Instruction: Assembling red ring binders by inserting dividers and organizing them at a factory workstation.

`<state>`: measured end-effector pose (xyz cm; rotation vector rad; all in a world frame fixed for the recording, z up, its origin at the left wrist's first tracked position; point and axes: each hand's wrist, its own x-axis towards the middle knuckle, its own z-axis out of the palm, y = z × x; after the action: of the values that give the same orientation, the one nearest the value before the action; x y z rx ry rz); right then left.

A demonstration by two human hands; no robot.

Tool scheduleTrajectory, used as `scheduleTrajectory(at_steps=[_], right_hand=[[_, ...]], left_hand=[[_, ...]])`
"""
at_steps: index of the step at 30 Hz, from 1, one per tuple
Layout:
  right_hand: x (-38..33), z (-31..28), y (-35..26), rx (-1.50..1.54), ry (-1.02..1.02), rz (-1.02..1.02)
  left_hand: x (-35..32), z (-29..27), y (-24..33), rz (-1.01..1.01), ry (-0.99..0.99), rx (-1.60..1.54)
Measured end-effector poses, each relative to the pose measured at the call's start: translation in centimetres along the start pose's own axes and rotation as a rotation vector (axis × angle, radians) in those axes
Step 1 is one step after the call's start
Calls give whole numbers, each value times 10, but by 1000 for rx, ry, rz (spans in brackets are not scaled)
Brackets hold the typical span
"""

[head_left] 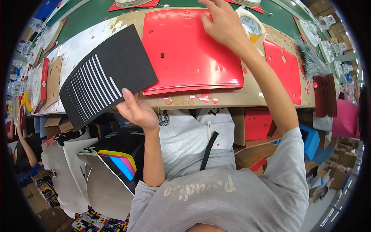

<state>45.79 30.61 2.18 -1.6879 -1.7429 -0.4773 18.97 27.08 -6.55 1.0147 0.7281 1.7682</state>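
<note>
Two hands at a stack of red plastic sheets and a black foam sheet.

The left hand (135,110) pinches the black foam sheet (104,75) by its near corner, over the surface's (232,98) front edge. The right hand (224,25) lies flat, fingers unclenched, on the red plastic sheets (185,54) mid-surface, beside a tape roll (252,26).

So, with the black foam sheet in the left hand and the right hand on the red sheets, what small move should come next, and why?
Probably bring the black foam sheet over onto the red sheet stack. The left hand pinches only its lower corner, so it hangs half off the table edge, while the right hand presses flat on the stack's far corner, seemingly steadying it.
</note>
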Motion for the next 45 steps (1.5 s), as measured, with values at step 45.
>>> scheduleTrajectory(at_steps=[45], right_hand=[[-53, -211, 285, -302, -380, 642]], left_hand=[[20, -19, 12, -57, 76, -110]])
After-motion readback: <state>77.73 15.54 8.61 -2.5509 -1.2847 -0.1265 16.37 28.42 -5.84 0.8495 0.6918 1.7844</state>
